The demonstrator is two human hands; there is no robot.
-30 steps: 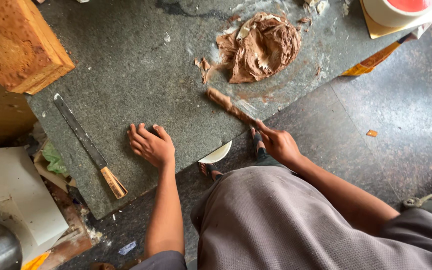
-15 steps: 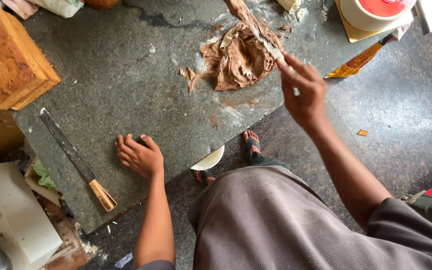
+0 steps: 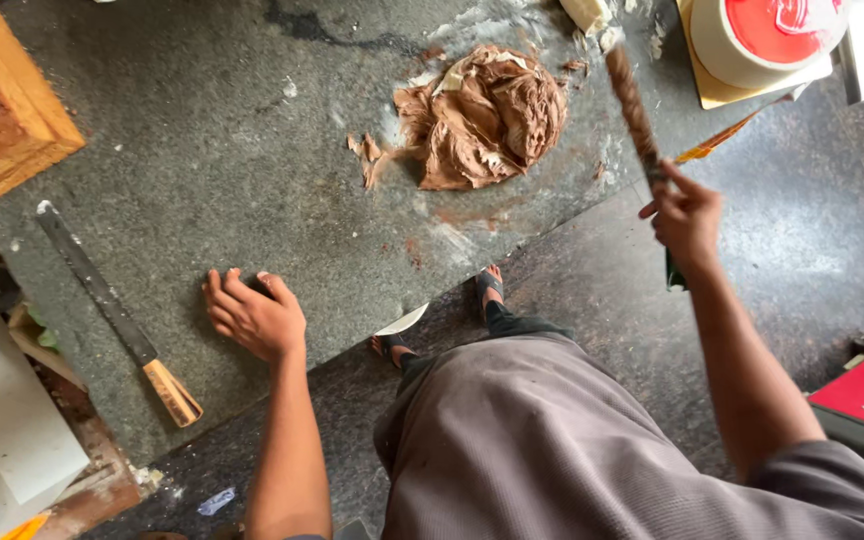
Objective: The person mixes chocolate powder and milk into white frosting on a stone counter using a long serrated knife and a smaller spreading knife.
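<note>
The right hand [image 3: 687, 215] is curled round the handle of a long flat metal spatula smeared with brown paste [image 3: 632, 100]; the blade rises from the fist toward the far right corner of the dark speckled stone slab [image 3: 202, 130], its long axis running near to far with a slight lean to the left. The soft brown mound of paste streaked with white [image 3: 487, 115] lies to the left of that blade, near the far edge of the slab and just beside the blade's upper half (the two do not touch, as far as can be seen); so the paste sits left and a little beyond the right hand, which is by far the nearer one. The left hand [image 3: 252, 315] rests palm down near the slab's near edge, fingers loosely bent and holding nothing, well apart from the mound; a second long blade with a pale wooden handle [image 3: 117, 315] lies to its left along the slab's left end.
</note>
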